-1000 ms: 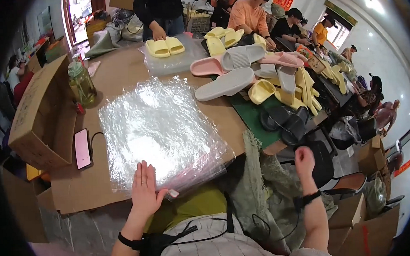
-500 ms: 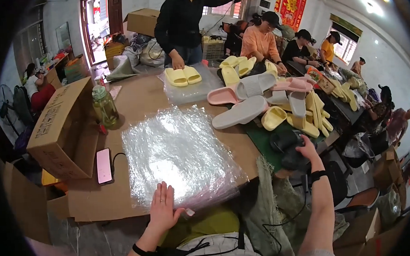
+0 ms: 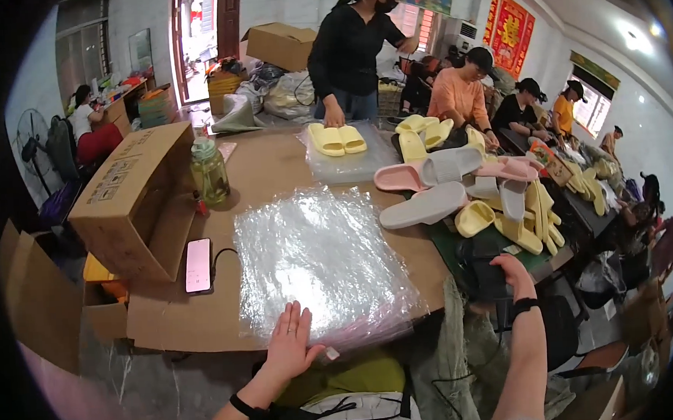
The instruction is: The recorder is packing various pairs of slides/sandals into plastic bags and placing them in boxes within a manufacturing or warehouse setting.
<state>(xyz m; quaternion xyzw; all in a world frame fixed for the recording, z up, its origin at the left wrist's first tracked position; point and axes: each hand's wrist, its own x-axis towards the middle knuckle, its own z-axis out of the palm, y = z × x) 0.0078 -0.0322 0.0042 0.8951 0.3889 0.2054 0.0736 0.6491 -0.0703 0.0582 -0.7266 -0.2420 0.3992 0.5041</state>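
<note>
My left hand (image 3: pixel 290 338) lies flat with its fingers stretched out on the near edge of a stack of clear plastic bags (image 3: pixel 316 257). At the right side of the table my right hand (image 3: pixel 516 274) is closed on the edge of a pair of black slippers (image 3: pixel 482 263). The slippers are dark and slightly blurred. Just beyond them rests a pile of slippers, among them a yellow slipper (image 3: pixel 474 218), a long grey slipper (image 3: pixel 424 205) and a pink slipper (image 3: pixel 397 178).
An open cardboard box (image 3: pixel 134 201) stands at the left, with a green-tinted bottle (image 3: pixel 210 175) and a phone (image 3: pixel 198 267) beside it. Across the table a person in black (image 3: pixel 355 61) touches a yellow slipper pair (image 3: pixel 338 140) on plastic bags. Other people sit farther right.
The whole view has swung left, so things sit farther right in the picture. My right hand has shifted slightly nearer with the black slippers. My left hand stays on the bags.
</note>
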